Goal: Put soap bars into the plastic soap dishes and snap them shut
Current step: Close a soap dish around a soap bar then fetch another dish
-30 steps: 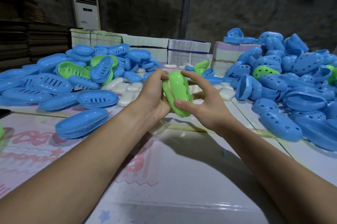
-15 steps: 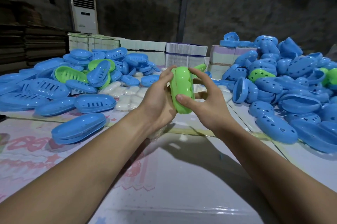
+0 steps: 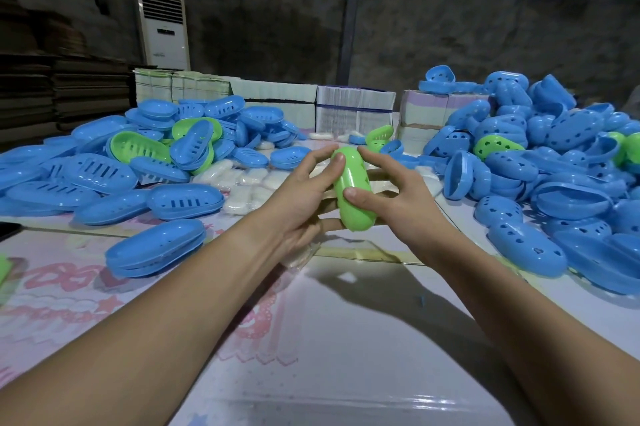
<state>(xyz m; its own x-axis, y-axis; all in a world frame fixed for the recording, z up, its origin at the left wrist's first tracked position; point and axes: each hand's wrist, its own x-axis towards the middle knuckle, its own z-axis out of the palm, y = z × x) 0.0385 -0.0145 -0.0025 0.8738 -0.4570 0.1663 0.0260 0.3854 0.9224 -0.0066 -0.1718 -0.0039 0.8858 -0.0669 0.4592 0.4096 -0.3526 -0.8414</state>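
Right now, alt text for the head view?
Both hands, left hand and right hand, hold a closed green soap dish above a table. Blue dishes are piled on both sides, with white soap bars behind.

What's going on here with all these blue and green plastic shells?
A person is packing soap into plastic dishes. Both hands, the left hand and the right hand, hold one closed green soap dish above the table, fingers pinching its sides. White soap bars lie just beyond. Loose blue dish halves are heaped to the left and right, and one closed blue dish sits near the left arm.
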